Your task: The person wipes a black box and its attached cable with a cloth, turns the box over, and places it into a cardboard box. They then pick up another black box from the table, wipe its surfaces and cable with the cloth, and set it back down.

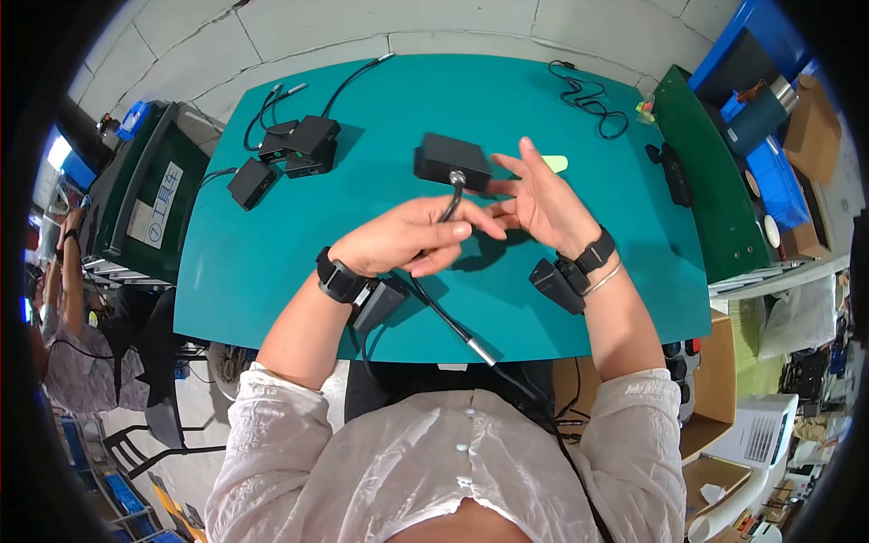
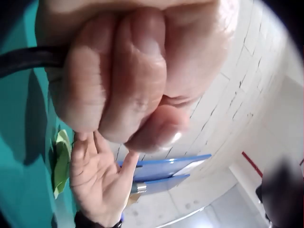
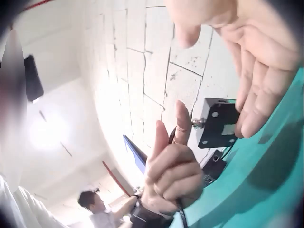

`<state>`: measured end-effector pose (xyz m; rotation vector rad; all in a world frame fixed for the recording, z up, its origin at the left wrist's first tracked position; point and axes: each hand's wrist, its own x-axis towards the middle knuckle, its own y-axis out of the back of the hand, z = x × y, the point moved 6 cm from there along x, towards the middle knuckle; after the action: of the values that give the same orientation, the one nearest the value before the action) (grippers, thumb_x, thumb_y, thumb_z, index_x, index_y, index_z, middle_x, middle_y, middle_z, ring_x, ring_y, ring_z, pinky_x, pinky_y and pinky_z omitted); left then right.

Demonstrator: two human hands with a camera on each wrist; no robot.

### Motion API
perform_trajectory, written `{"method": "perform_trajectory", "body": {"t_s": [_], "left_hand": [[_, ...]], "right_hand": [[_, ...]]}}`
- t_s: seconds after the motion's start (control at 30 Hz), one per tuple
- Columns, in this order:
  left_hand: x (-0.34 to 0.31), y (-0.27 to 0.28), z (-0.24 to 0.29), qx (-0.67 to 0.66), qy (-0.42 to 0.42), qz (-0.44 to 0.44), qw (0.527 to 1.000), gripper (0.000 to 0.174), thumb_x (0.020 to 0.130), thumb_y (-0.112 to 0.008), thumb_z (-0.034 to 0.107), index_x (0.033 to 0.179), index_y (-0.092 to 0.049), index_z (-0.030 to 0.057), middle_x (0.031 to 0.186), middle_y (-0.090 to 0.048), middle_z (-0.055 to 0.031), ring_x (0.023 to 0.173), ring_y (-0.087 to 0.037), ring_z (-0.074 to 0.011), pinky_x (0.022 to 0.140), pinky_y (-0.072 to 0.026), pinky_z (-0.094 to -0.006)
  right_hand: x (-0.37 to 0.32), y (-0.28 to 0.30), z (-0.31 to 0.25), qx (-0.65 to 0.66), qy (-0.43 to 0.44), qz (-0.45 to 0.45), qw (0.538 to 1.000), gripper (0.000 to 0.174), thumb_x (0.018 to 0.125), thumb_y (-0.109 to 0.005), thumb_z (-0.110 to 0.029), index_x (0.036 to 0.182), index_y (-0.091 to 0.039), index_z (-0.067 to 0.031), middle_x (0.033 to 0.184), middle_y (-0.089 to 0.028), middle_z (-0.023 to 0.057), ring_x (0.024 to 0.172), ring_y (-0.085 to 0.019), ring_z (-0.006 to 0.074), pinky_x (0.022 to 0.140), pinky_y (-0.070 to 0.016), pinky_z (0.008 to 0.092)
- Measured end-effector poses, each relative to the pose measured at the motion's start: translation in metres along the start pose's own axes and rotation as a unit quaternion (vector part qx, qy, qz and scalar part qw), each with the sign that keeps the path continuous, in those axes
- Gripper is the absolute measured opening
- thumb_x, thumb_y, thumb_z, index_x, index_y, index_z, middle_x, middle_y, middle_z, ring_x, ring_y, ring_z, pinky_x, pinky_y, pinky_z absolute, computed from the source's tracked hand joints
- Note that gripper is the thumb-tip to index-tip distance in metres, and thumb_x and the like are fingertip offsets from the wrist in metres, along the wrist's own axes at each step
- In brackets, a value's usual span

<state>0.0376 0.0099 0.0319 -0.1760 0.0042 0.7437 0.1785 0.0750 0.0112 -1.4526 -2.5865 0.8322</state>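
Note:
A black box [image 1: 450,158] with a metal connector on its near side is held up over the green table [image 1: 380,118]. From that connector a black cable [image 1: 436,310] runs through my left hand [image 1: 398,237], whose fingers curl round it just below the box. In the left wrist view the cable [image 2: 31,61] enters the curled fingers. My right hand [image 1: 550,204] is at the box's right side with fingers extended. Its fingertips overlap the edge of the box [image 3: 217,126] in the right wrist view, and the thumb stands apart.
Several black boxes [image 1: 310,143] with short cables sit at the back left. A thin black cord [image 1: 579,95] lies at the back right, and a yellow-green piece [image 1: 555,164] lies behind my right hand. A green cabinet [image 1: 701,172] borders the right edge.

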Motion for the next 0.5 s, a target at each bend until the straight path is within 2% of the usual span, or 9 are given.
{"method": "perform_trajectory", "body": {"t_s": [0.07, 0.1, 0.13, 0.23, 0.33, 0.37, 0.43, 0.47, 0.5], "left_hand": [[-0.001, -0.006, 0.003, 0.009, 0.006, -0.036, 0.999, 0.041, 0.1, -0.041, 0.032, 0.117, -0.053, -0.0034, 0.048, -0.04, 0.0048, 0.039, -0.035, -0.0032, 0.039, -0.0242, -0.02], [-0.002, -0.011, 0.004, 0.018, 0.009, -0.072, 0.997, 0.042, 0.1, -0.04, 0.032, 0.117, -0.052, -0.0052, 0.049, -0.04, 0.0046, 0.039, -0.035, -0.0033, 0.039, -0.0244, -0.0202], [-0.003, -0.011, 0.003, 0.018, 0.011, -0.074, 0.997, 0.042, 0.1, -0.04, 0.032, 0.117, -0.052, -0.0052, 0.049, -0.04, 0.0046, 0.039, -0.035, -0.0033, 0.039, -0.0244, -0.0202], [-0.006, 0.0, -0.002, -0.042, 0.015, -0.049, 0.998, 0.047, 0.1, -0.04, 0.035, 0.115, -0.052, -0.0085, 0.048, -0.038, 0.0037, 0.039, -0.032, -0.0042, 0.04, -0.0245, -0.0212], [0.003, 0.032, -0.01, -0.13, -0.022, 0.101, 0.986, 0.035, 0.098, -0.048, 0.025, 0.11, -0.054, -0.0073, 0.058, -0.045, 0.0015, 0.048, -0.038, -0.0063, 0.045, -0.0294, -0.0219], [0.003, 0.039, -0.01, -0.139, -0.03, 0.13, 0.981, 0.033, 0.097, -0.051, 0.02, 0.115, -0.053, -0.0071, 0.065, -0.048, 0.0004, 0.056, -0.045, -0.0096, 0.05, -0.0343, -0.0233], [0.005, 0.054, -0.013, -0.134, -0.04, 0.177, 0.974, 0.033, 0.097, -0.049, 0.017, 0.119, -0.052, -0.0071, 0.066, -0.048, -0.0002, 0.058, -0.046, -0.0114, 0.052, -0.0361, -0.0243], [0.004, 0.066, -0.016, -0.126, -0.048, 0.222, 0.966, 0.033, 0.097, -0.048, 0.015, 0.122, -0.05, -0.0071, 0.067, -0.049, -0.0008, 0.059, -0.047, -0.0133, 0.054, -0.0379, -0.0253], [0.005, 0.076, -0.02, -0.164, -0.072, 0.183, 0.967, 0.037, 0.098, -0.043, 0.011, 0.13, -0.044, -0.0072, 0.082, -0.058, -0.0069, 0.068, -0.056, -0.0169, 0.063, -0.0479, -0.0276]], "right_hand": [[-0.002, -0.01, 0.002, -0.027, -0.035, -0.06, 0.997, 0.071, 0.094, -0.043, -0.055, 0.13, -0.041, 0.0062, 0.108, -0.059, 0.0207, 0.09, -0.065, 0.0287, 0.076, -0.0571, 0.0395], [0.0, -0.006, 0.009, 0.057, -0.048, 0.002, 0.997, 0.057, 0.093, -0.051, -0.045, 0.125, -0.047, 0.0018, 0.103, -0.062, 0.0167, 0.082, -0.067, 0.0265, 0.068, -0.059, 0.0363], [-0.001, -0.003, 0.008, 0.059, -0.047, 0.004, 0.997, 0.057, 0.093, -0.051, -0.045, 0.125, -0.047, 0.0018, 0.103, -0.062, 0.0167, 0.082, -0.067, 0.0265, 0.068, -0.059, 0.0363], [-0.007, -0.007, -0.009, -0.041, -0.014, -0.092, 0.995, 0.042, 0.092, -0.059, -0.029, 0.123, -0.051, -0.001, 0.091, -0.064, 0.0089, 0.069, -0.063, 0.0164, 0.06, -0.0538, 0.0288], [-0.002, 0.024, -0.031, -0.009, 0.115, 0.0, 0.993, 0.035, 0.091, -0.06, -0.025, 0.113, -0.055, 0.0008, 0.095, -0.062, 0.012, 0.075, -0.063, 0.0224, 0.063, -0.055, 0.032], [0.0, 0.047, -0.035, 0.078, 0.139, 0.052, 0.986, 0.032, 0.09, -0.061, -0.023, 0.111, -0.056, 0.0013, 0.098, -0.063, 0.0125, 0.077, -0.064, 0.0251, 0.07, -0.0556, 0.0346], [0.001, 0.082, -0.046, 0.25, 0.212, 0.16, 0.931, 0.029, 0.088, -0.064, -0.018, 0.107, -0.057, 0.0033, 0.101, -0.062, 0.0143, 0.085, -0.063, 0.0283, 0.076, -0.0555, 0.0367], [0.0, 0.103, -0.05, 0.268, 0.221, 0.171, 0.922, 0.028, 0.088, -0.064, -0.015, 0.106, -0.056, 0.0048, 0.102, -0.061, 0.015, 0.087, -0.062, 0.0298, 0.072, -0.0557, 0.0363], [-0.003, 0.115, -0.052, 0.235, 0.217, 0.178, 0.931, 0.028, 0.089, -0.064, -0.015, 0.106, -0.056, 0.0047, 0.102, -0.06, 0.0155, 0.088, -0.062, 0.0306, 0.072, -0.056, 0.0355]]}}
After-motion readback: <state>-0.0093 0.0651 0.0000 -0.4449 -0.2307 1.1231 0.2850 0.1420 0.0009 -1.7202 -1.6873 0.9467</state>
